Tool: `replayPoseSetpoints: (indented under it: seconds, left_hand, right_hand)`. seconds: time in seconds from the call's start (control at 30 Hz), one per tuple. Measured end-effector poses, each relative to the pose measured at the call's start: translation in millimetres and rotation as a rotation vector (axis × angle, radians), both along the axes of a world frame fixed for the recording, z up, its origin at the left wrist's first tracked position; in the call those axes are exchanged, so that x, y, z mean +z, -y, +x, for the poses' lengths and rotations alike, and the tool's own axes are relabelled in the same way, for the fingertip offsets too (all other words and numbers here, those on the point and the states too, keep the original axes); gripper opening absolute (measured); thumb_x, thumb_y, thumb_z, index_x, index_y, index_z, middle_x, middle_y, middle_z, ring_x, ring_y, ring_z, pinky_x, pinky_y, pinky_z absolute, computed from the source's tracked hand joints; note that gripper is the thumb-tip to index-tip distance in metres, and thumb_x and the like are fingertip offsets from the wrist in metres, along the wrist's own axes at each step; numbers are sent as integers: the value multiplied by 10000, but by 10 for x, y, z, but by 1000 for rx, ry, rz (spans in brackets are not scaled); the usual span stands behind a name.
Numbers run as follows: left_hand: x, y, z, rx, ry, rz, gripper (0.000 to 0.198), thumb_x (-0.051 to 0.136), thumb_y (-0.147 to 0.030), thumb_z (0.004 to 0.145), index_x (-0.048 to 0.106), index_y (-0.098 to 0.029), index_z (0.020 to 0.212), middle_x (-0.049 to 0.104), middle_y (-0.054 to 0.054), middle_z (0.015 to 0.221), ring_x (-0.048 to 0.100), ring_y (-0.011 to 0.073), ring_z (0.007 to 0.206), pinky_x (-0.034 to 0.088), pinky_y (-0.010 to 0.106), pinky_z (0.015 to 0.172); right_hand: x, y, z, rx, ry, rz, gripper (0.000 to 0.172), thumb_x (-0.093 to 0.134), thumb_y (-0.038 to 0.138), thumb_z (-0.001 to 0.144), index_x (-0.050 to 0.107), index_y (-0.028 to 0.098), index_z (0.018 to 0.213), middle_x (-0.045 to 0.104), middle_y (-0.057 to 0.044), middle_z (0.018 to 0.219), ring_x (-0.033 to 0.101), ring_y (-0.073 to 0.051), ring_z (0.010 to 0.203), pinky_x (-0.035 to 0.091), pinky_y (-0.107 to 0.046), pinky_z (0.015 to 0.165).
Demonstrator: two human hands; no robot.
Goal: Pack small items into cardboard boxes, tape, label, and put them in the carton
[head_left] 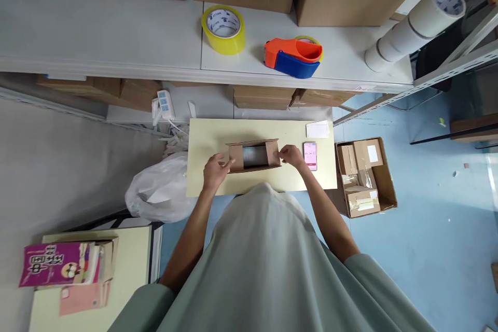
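A small cardboard box (236, 155) lies on the pale yellow table (206, 132). Its two end flaps are folded inward, and its long side flaps stand up, leaving a gap in the middle where something greyish shows. My left hand (216, 170) is at the left end of the box, fingers spread, with the thumb near the corner. At the right end, the fingers of my right hand (291, 155) are pinched together at the box's edge. To the right of that hand lies a phone (310, 156) with a pink screen, and white paper slips (317, 129) lie above it.
Yellow tape (229, 44), an orange and blue tape dispenser (293, 56) and white rolls (416, 28) stand on the shelf (136, 36). A carton of boxes (387, 181) is at right, a plastic bag (161, 187) at left. Books (54, 264) lie lower left.
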State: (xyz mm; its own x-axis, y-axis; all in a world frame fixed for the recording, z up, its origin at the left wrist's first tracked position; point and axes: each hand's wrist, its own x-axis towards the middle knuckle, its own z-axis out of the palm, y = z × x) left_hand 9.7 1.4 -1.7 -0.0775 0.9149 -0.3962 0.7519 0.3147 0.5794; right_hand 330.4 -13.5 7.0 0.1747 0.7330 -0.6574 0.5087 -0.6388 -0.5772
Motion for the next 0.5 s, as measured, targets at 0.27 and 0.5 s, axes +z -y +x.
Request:
replayPoseSetpoints:
  seconds: [0.27,0.5]
  left_hand:
    - [-43,-193,24,-92,-90,-96,141,798,-342,879,807,-253,988,852,18,1146,789,250,1105,565,302,958]
    - [6,-193,187,-193,-59,-109,174,807,-366,871,834,-271,1015,855,-2,1145,785,246,1085,552,297,945]
  right_hand:
    - [-79,-140,-209,217,305,-17,121,718,192,920,618,224,859,808,-105,909,776,-265,919,498,-278,693]
    - [-37,87,40,211,199,5,182,726,159,875,598,257,790,681,6,573,739,-238,685,507,-283,641]
